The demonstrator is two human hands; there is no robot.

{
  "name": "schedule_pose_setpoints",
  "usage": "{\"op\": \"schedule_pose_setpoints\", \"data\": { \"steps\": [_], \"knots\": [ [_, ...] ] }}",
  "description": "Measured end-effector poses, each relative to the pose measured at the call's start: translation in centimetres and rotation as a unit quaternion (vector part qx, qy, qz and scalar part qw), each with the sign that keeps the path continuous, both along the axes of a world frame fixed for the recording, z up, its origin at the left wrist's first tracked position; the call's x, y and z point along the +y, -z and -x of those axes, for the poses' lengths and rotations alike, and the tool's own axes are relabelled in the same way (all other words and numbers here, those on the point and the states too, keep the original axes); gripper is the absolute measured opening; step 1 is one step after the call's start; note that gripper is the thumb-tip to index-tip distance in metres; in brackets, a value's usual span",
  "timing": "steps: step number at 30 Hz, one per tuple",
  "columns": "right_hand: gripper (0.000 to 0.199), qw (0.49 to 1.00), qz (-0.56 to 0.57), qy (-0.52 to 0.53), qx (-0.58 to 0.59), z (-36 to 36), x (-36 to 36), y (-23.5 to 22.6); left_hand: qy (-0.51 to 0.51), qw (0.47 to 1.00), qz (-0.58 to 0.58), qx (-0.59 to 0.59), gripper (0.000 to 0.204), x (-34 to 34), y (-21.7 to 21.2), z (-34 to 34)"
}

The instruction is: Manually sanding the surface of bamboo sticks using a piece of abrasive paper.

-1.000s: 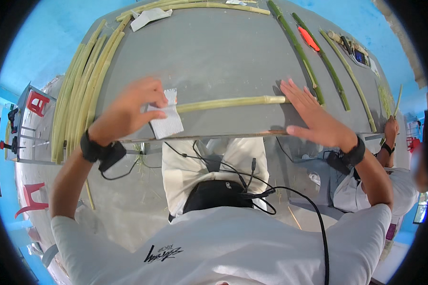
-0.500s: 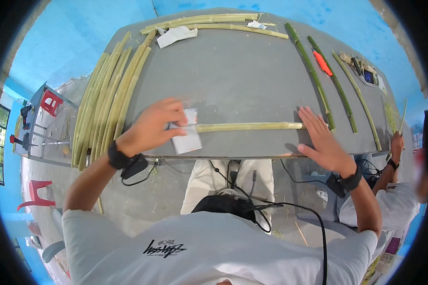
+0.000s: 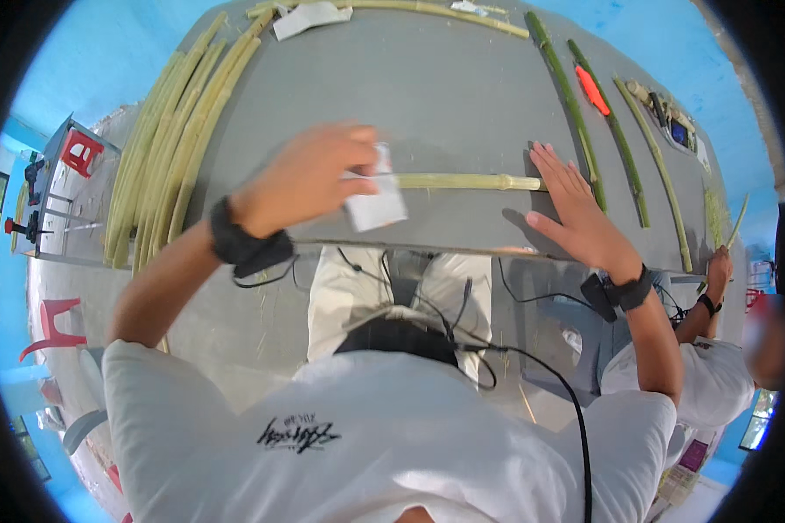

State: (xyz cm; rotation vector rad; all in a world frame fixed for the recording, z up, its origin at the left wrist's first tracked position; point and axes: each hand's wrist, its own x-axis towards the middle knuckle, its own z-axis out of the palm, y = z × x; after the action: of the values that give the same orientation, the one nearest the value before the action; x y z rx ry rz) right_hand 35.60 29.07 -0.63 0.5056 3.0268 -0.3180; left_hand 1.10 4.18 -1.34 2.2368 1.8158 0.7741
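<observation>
The left hand (image 3: 310, 179) pinches a folded white paper (image 3: 375, 202) against the near end of a pale green stalk (image 3: 462, 181) lying on the grey table (image 3: 445, 96). The right hand (image 3: 576, 213) lies flat and unclenched at the stalk's far end. The stalk looks stiff, light and smooth (likely to roll), best held near both ends.

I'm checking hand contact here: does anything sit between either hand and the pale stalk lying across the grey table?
Yes, on one side. The left hand presses a small white sheet against the pale stalk, so the sheet lies between them. The right hand rests flat by the stalk's other end with nothing visible between.
</observation>
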Motion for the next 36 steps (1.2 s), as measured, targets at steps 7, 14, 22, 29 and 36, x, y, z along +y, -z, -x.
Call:
{"op": "schedule_pose_setpoints", "data": {
  "steps": [7, 14, 22, 29, 36],
  "knots": [
    [0.105, 0.999, 0.009, -0.024, 0.019, -3.5, -3.0, -0.6, -0.047, 0.998, 0.042, 0.031, 0.019, -2.8, -1.5, 1.8],
    [0.100, 0.999, 0.002, -0.004, 0.035, 0.5, -0.7, -0.5, -0.014, 1.000, 0.022, -0.009, 0.020, 3.1, 0.1, 0.4],
    [0.100, 0.997, -0.010, -0.044, 0.060, -5.1, -3.4, 1.0, -0.046, 0.997, 0.055, -0.006, 0.023, -2.5, -1.5, 0.7],
    [0.100, 0.999, -0.007, 0.025, 0.018, 1.2, -0.6, -0.2, 0.026, 0.999, 0.033, -0.024, 0.024, 5.2, 0.1, -2.3],
    [0.104, 0.999, 0.010, 0.001, 0.039, -4.1, -4.5, 0.0, 0.028, 0.996, 0.070, -0.042, 0.021, -2.8, -1.8, 3.0]
  ]
}}
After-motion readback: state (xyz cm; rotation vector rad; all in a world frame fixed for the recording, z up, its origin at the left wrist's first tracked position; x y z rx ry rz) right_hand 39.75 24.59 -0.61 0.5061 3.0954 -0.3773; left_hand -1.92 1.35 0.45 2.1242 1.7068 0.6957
